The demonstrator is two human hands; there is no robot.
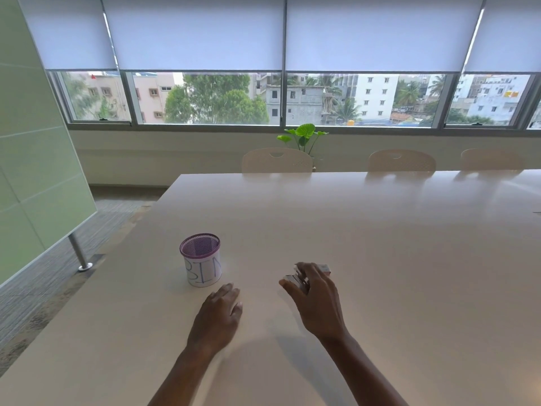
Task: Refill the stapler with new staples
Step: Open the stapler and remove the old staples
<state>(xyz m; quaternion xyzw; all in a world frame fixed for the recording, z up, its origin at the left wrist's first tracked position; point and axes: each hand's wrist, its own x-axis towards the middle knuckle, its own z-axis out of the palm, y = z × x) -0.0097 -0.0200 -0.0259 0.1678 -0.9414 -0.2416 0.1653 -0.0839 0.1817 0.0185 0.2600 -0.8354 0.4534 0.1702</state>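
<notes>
Two hands are over the desk (380, 244). The right hand (317, 300) grips the stapler (295, 281), with a small box (325, 268) just behind it. The left hand (219, 315) lies flat and empty. It should hold the stapler steady while opening it. The cup (202, 260) says "BIN".
</notes>
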